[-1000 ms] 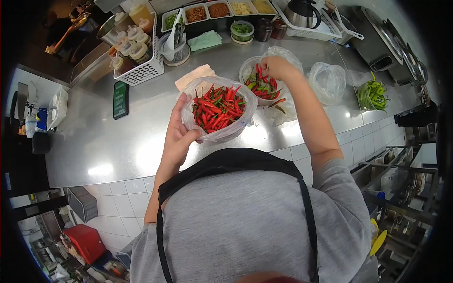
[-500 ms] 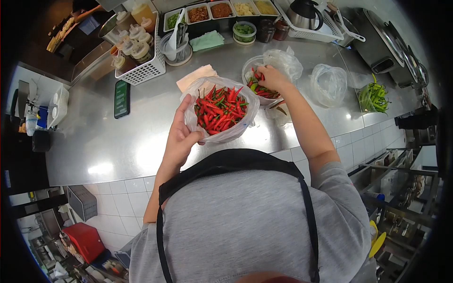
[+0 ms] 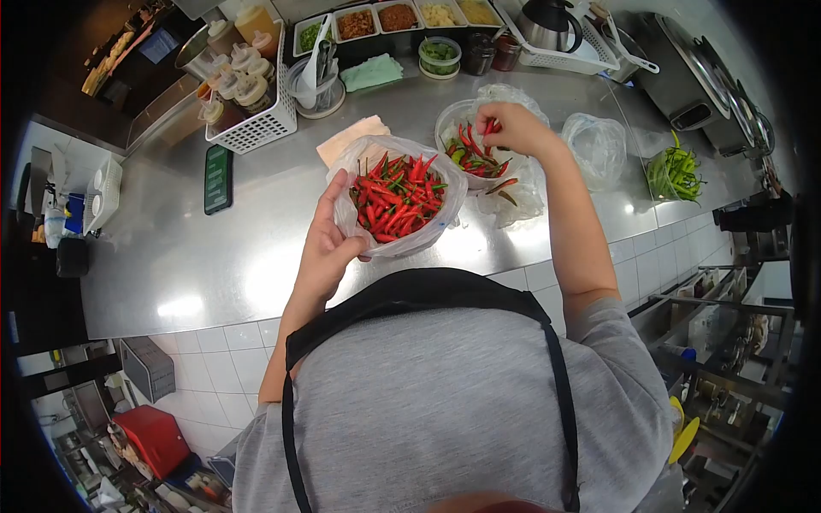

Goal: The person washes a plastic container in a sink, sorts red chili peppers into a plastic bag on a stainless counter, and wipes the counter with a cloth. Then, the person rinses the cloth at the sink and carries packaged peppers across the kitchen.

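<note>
My left hand (image 3: 327,241) grips the near left side of a clear plastic bag (image 3: 457,193), thumb at the front and fingers along its outside. Red chilies (image 3: 398,198) with some green stems fill the open bag. Over a round tub (image 3: 443,116) to the right, my right hand (image 3: 518,131) is closed in a pinch, with a red chili (image 3: 492,126) at its fingertips. More red and green chilies (image 3: 469,159) lie in the tub. A few darkened chilies (image 3: 506,196) rest on crumpled plastic (image 3: 523,208) beside it.
A folded paper towel (image 3: 342,141) lies behind the bag, and a phone (image 3: 219,181) to the left. A white basket (image 3: 256,131) holds squeeze bottles. At right are another plastic bag (image 3: 594,154) and green chilies (image 3: 676,173). Ingredient trays (image 3: 357,23) line the back.
My right hand has risen out of the tub and shifted slightly right, with a red chili showing at its fingertips. My left hand stays on the bag.
</note>
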Motion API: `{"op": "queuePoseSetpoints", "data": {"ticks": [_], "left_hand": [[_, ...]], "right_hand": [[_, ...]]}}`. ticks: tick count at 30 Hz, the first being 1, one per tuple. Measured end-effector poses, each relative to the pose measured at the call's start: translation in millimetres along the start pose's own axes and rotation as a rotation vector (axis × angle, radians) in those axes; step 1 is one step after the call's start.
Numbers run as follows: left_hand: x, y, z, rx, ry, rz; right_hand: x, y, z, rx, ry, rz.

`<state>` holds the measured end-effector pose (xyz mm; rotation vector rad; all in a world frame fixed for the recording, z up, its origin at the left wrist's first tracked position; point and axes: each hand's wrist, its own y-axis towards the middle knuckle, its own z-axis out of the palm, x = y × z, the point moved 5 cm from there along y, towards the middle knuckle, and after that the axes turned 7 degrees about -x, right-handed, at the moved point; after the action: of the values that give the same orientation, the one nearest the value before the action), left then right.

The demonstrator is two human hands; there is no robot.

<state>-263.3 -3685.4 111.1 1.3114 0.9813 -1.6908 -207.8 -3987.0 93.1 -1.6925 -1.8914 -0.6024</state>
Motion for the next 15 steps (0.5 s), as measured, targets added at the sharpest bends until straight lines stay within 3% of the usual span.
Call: {"op": "queuePoseSetpoints", "data": {"ticks": [2,7,8,11,13,15], "left_hand": [[0.9,0.6,0.2,0.005,-0.005,0.002],[1.6,2.9,2.5,0.02,-0.009,0.006],[1.0,3.1,2.3,0.01,-0.019,0.01],[-0.9,0.2,0.9,-0.017,-0.011,-0.001],[-0.9,-2.1,0.1,-0.033,0.002,-0.014],[-2.4,-2.4,-0.2,-0.037,0.005,0.008]], "right_hand": [[28.9,-7.9,-15.3,-0.039,0.115,0.01],[120.9,-12.5,-2.6,-0.046,0.338,-0.484],[128.1,-14.4,-0.7,-0.047,0.339,-0.486],[119.6,-7.2,3.8,-0.025,0.345,-0.321],[58.8,16.9,-0.6,-0.081,0.294,-0.07],[6.1,20.4,3.9,0.007,-0.179,0.179]]}}
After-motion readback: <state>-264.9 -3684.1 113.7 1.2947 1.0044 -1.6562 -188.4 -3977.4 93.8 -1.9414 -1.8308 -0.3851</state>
